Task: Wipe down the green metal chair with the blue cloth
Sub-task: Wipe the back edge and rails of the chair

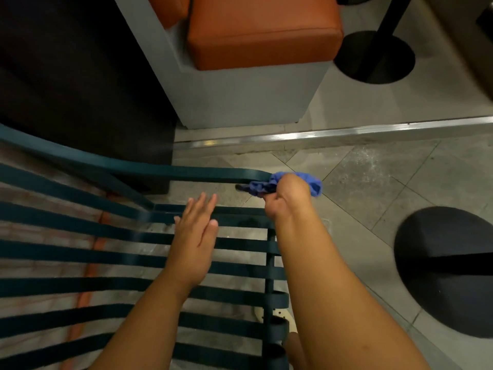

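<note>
- Grip: right hand [286, 194] closed in a fist around the blue cloth [282, 182], which is bunched; folds spill out to the left and right of the knuckles.
- Right hand, pose: forearm extended away from the camera, wrist bent slightly left, back of the hand turned up; the cloth is pressed against the rounded end of the chair's armrest [186, 173].
- Left hand [196, 236]: flat and unclenched, fingers straight and close together, holding nothing; it lies over the seat slats, fingertips pointing far; whether the palm touches the metal cannot be told.
- Green metal chair [80, 252]: fills the near left of the view; dark green flat slats run left to right with floor visible through the gaps; the armrest curves from far left to the cloth at centre.
- Floor [373, 177]: grey tiles, laid diagonally, to the right of the chair.
- Metal strip [320, 136]: runs across the floor beyond the armrest.
- Orange cushioned seat [264, 30]: on a grey base, far centre.
- Round black bases [373, 57]: one far right, one near right, each carrying a dark post.
</note>
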Demonstrator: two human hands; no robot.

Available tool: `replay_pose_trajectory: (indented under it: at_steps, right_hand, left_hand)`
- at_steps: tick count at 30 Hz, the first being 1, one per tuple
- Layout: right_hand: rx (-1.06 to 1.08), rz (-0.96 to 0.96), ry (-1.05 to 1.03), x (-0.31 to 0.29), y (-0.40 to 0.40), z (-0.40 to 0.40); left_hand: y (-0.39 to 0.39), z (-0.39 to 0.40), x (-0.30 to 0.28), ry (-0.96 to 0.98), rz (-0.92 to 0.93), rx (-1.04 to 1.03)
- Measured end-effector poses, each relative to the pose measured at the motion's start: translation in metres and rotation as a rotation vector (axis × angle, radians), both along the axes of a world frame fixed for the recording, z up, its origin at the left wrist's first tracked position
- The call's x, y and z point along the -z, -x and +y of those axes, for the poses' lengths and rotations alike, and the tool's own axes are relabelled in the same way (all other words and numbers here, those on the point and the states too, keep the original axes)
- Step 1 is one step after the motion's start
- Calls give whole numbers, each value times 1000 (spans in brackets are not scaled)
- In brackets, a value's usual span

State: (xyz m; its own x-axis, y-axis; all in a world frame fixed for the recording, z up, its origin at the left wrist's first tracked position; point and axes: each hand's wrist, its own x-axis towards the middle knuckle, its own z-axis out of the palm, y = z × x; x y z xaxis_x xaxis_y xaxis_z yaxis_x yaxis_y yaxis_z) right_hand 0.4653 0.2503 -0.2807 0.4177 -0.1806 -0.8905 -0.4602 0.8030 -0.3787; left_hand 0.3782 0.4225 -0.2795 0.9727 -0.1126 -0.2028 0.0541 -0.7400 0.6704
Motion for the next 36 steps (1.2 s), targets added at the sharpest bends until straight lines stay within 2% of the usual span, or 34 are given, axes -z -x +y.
replay_pose_trajectory:
  at_steps: [6, 12, 16, 18, 20, 24, 31, 36]
  right_hand:
    - [-405, -247, 293, -47, 14, 41]
    - [-467, -241, 1062, -31, 28, 20]
    - [-980, -183, 1443, 19, 20, 49]
    - [-1102, -110, 1640, 22, 12, 63]
    - [-1216, -179, 1784, 21, 7, 80]
    - [-1486, -487, 1871, 19, 5, 141]
    - [-1707, -492, 1839, 1, -42, 213]
    - [-1719, -655, 1704, -1, -49, 253]
  left_hand:
    - [44, 34, -7, 8, 38, -100]
    - [59, 75, -30, 2, -15, -192]
    - [43, 103, -43, -27, -39, -250]
    - [26, 115, -53, -33, -66, -281]
    - [7, 127, -63, -60, -89, -291]
    - [-23, 149, -82, -125, -119, -298]
    - [-47, 189, -104, -269, -107, -304]
    - [-51, 208, -116, -436, -112, -316]
